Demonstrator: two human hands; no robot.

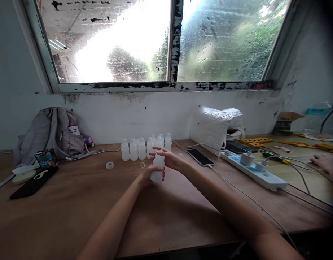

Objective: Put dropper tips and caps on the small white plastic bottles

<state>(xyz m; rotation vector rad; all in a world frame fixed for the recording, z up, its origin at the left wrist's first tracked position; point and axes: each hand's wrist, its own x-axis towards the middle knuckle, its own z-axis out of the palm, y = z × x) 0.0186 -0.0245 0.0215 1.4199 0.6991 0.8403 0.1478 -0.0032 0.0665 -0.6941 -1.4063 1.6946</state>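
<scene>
A frosted white baby bottle point(157, 176) is tilted slightly in front of me, just above or on the brown table. My left hand point(151, 172) wraps round its lower body. At its upper end is my right hand point(168, 157), with the fingers bent across the top; what they cover there is hidden. Behind, several similar bottles point(133, 150) stand upright in a cluster, with clear domed caps. On the table left of my hands lie a white screw ring point(109, 165) and a small clear teat-like piece point(142, 164).
A phone point(200, 157) on a charging cable and a white power strip point(253, 171) with plugs lie at right. A silvery bag point(213, 126) stands by the wall. At left are a grey backpack point(51, 133) and a black pouch point(33, 183). Another person's hand point(327, 164) rests far right.
</scene>
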